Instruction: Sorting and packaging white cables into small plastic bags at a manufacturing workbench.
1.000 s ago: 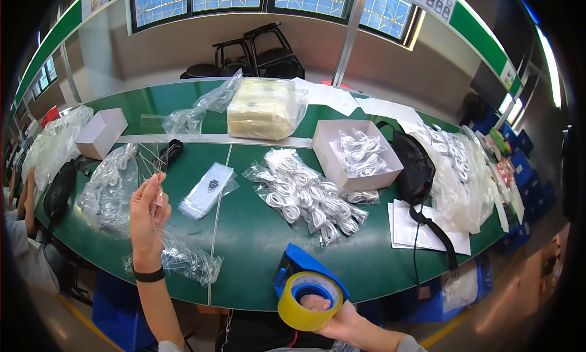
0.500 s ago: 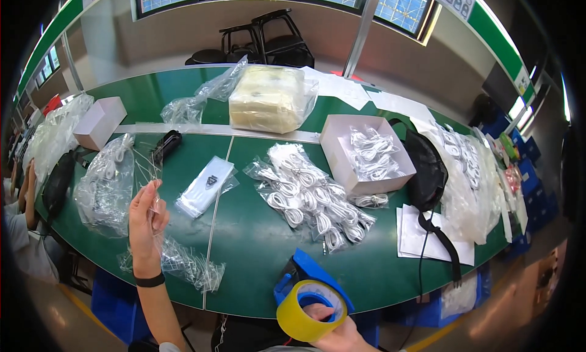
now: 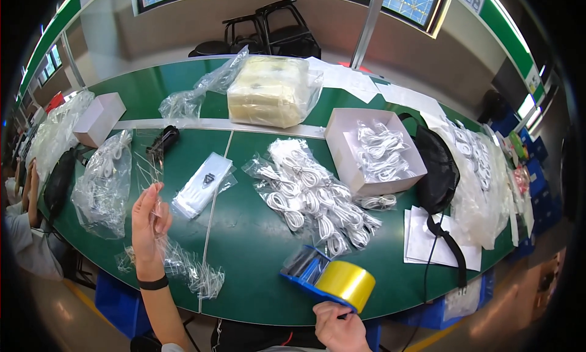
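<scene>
My left hand, raised over the left part of the table, pinches a bundle of clear plastic with thin white strands sticking up past the fingertips. Beneath it lies a loose heap of similar clear, white-stranded pieces. In my right hand, at the front edge, is a blue tape dispenser carrying a wide yellow tape roll; the fingers are closed at its near end. Just beyond the dispenser is a pile of bagged white coiled cables. A stack of flat clear bags lies between hand and pile.
An open box of white cables stands to the right, beside a black bag and white papers. A plastic-wrapped block sits at the back. Left are a filled clear bag and a black object. Another person's arm shows far left.
My right hand has turned the tape dispenser so the roll now faces right, its blue frame pointing left; the hand is at its near end, out of the roll's core. My left hand keeps its pinch.
</scene>
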`<state>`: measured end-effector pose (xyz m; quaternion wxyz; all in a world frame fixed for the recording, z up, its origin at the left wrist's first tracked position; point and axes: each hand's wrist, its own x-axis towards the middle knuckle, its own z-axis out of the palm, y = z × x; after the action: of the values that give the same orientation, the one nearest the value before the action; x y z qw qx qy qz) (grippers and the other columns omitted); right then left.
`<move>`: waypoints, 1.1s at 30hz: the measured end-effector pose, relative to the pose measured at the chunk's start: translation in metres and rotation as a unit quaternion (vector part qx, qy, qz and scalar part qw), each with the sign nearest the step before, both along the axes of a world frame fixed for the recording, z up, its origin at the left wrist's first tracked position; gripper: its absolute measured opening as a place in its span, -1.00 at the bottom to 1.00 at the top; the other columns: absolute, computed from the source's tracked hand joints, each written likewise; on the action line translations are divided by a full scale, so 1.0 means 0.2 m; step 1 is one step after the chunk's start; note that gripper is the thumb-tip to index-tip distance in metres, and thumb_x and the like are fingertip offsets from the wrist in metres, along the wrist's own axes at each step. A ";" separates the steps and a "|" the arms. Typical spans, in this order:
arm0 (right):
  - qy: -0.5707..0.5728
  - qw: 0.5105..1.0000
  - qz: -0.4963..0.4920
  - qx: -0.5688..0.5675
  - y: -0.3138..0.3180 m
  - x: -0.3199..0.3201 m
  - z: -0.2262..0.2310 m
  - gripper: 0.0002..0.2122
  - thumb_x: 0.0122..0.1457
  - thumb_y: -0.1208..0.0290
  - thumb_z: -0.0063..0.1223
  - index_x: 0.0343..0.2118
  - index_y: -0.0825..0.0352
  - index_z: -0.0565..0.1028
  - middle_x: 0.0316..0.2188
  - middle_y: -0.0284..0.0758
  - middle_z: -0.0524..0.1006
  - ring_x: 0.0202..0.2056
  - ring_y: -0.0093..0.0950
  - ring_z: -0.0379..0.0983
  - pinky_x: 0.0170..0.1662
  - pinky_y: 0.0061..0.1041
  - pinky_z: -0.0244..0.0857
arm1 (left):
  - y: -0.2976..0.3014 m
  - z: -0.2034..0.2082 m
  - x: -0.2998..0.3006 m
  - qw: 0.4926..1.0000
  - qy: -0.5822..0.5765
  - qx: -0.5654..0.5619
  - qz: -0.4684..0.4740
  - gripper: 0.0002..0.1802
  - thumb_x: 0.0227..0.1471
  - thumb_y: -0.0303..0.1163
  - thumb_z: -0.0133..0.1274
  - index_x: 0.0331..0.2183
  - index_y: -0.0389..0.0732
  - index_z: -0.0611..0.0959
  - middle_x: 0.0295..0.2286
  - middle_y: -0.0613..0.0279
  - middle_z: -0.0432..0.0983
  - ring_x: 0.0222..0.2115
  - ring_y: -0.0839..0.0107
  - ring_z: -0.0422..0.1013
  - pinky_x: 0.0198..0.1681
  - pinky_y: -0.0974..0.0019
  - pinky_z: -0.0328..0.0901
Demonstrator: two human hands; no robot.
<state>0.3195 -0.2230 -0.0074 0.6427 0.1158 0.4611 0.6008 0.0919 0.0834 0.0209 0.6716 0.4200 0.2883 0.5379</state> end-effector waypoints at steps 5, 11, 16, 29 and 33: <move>-0.035 0.999 0.034 -0.014 -0.02 0.08 0.01 -0.95 0.04 0.58 -0.09 -0.41 0.34 0.34 -0.48 -0.36 0.35 -0.39 -0.47 0.38 -0.05 -0.44 0.47 | 0.00 -0.02 0.01 1.000 0.000 -0.008 0.000 -0.71 0.29 -0.29 -0.03 -0.10 -0.32 0.47 -0.65 0.50 0.18 -0.72 0.72 0.04 -0.68 0.57 -0.03; -0.082 0.995 0.017 -0.055 -0.07 0.09 0.02 -0.96 0.10 0.58 -0.14 -0.38 0.32 0.32 -0.49 -0.37 0.33 -0.42 -0.50 0.36 -0.14 -0.47 0.45 | 0.00 -0.03 -0.01 1.000 -0.011 -0.004 0.008 -0.69 0.29 -0.28 -0.03 -0.08 -0.32 0.47 -0.65 0.49 0.17 -0.72 0.72 0.03 -0.68 0.57 -0.04; -0.168 0.978 0.113 0.040 -0.10 0.05 0.02 -0.94 0.19 0.45 -0.16 -0.41 0.25 0.27 -0.52 -0.38 0.29 -0.48 -0.52 0.28 -0.28 -0.49 0.32 | -0.02 0.01 -0.01 0.999 0.021 0.034 0.012 -0.68 0.29 -0.26 -0.04 -0.10 -0.33 0.49 -0.67 0.49 0.16 -0.73 0.72 0.03 -0.69 0.57 -0.05; -0.649 0.664 0.336 0.159 0.06 -0.20 0.07 -0.78 0.30 0.29 -0.07 -0.39 0.35 0.40 -0.52 -0.28 0.46 -0.45 -0.46 0.44 -0.23 -0.43 0.37 | -0.10 0.15 -0.09 0.995 0.006 0.095 0.032 -0.41 0.33 0.02 -0.21 -0.23 -0.36 0.62 -0.76 0.44 0.22 -0.75 0.67 0.06 -0.66 0.51 -0.07; -0.745 0.549 0.331 0.183 0.20 -0.42 0.06 -0.90 0.27 0.46 0.02 -0.31 0.39 0.49 -0.36 -0.25 0.53 -0.33 -0.45 0.49 -0.23 -0.49 0.37 | -0.12 0.24 -0.22 0.988 0.025 0.151 -0.007 -0.26 0.33 0.13 -0.33 -0.33 -0.37 0.64 -0.78 0.45 0.19 -0.74 0.66 0.06 -0.65 0.52 -0.07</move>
<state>0.2360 -0.1828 0.0041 0.4766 -0.4193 -0.2972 0.7133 0.0479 0.0599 0.0683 0.5967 0.5324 0.2174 0.5597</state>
